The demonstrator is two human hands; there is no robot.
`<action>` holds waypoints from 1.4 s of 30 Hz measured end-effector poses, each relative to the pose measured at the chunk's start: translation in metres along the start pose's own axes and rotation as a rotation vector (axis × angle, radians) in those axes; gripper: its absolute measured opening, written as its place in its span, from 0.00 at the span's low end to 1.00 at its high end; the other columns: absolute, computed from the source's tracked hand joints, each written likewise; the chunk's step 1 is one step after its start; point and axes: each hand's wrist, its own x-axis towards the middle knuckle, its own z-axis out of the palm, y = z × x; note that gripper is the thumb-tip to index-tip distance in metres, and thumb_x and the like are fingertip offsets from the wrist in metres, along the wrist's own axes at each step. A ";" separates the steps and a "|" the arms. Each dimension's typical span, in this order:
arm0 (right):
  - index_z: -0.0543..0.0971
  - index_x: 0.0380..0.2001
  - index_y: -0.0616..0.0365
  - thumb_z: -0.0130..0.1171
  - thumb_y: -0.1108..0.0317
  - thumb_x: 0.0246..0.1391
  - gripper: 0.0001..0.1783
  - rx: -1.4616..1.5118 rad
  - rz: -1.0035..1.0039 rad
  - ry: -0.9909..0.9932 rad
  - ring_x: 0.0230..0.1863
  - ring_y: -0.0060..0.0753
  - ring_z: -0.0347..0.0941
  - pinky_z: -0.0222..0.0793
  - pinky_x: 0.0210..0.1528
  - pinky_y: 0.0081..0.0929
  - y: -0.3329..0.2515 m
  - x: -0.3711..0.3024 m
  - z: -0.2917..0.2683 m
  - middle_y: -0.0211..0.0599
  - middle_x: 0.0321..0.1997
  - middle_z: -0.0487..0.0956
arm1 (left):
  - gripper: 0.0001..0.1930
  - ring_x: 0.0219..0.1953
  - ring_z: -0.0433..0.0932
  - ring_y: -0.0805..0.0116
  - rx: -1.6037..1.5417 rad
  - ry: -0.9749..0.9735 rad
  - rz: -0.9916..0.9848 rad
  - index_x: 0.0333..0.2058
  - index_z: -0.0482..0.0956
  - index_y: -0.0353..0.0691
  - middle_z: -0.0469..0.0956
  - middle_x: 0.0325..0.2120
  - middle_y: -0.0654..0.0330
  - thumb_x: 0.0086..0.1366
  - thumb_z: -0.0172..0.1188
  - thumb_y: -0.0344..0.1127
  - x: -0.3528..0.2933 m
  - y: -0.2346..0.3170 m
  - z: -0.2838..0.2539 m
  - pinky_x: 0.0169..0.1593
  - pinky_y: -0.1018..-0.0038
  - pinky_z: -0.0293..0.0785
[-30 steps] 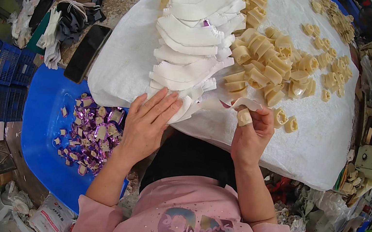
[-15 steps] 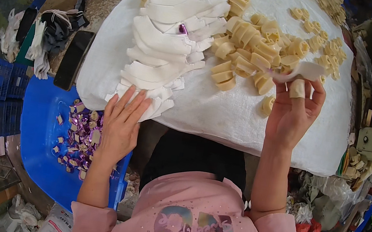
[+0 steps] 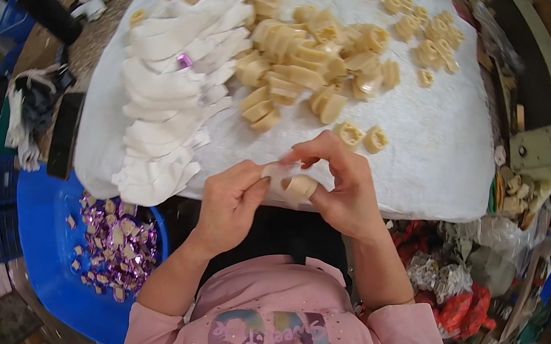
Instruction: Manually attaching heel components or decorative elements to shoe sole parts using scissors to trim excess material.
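Okay, white strip [image 3: 278, 171] is held up between both hands, near edge of the white-covered table [image 3: 430, 161]. With top of view taken as 12, strip is placed at 1 to 2 o'clock from left hand [image 3: 232, 201] and at 9 o'clock from right hand [image 3: 346, 191]. Neither hand can be called nearer: strip is touched by both. Left hand is closed narrow, strip's left part pinched at thumb and fingertips. Right hand is curved wider, strip kept between forefinger and thumb; a tan wrap [image 3: 300, 188] is worn on that thumb. Strip's long axis can't be told, blurred and partly covered by fingers.

Strip pile [image 3: 167, 99] is laid out at 10 to 11 o'clock from left hand. Tan rings [image 3: 303, 53] are heaped at 12 from held strip, two loose rings [image 3: 363, 137] set just beyond right hand, also at 12. Purple pieces [image 3: 118, 240] are gathered in blue tub [image 3: 37, 227], at 8 from left hand.
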 end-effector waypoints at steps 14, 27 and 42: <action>0.72 0.52 0.50 0.48 0.87 0.36 0.35 -0.735 0.190 0.030 0.57 0.39 0.61 0.46 0.61 0.38 0.066 -0.045 -0.097 0.36 0.56 0.71 | 0.22 0.32 0.74 0.65 -1.139 0.086 -0.315 0.57 0.63 0.32 0.73 0.47 0.42 0.64 0.44 0.27 0.005 -0.003 0.029 0.34 0.77 0.70; 0.77 0.35 0.51 0.61 0.75 0.35 0.18 -1.100 0.066 0.080 0.38 0.33 0.65 0.51 0.47 0.40 0.054 -0.060 -0.079 0.31 0.29 0.72 | 0.23 0.39 0.76 0.66 -1.143 0.027 -0.360 0.55 0.65 0.33 0.74 0.46 0.48 0.72 0.38 0.45 0.002 -0.006 0.035 0.38 0.74 0.72; 0.74 0.45 0.58 0.55 0.85 0.48 0.20 0.028 -0.148 0.229 0.37 0.40 0.75 0.71 0.40 0.31 -0.008 -0.044 -0.010 0.43 0.41 0.76 | 0.27 0.46 0.69 0.71 -0.905 0.146 -0.265 0.59 0.60 0.30 0.69 0.50 0.57 0.72 0.38 0.47 -0.002 0.007 0.036 0.46 0.75 0.65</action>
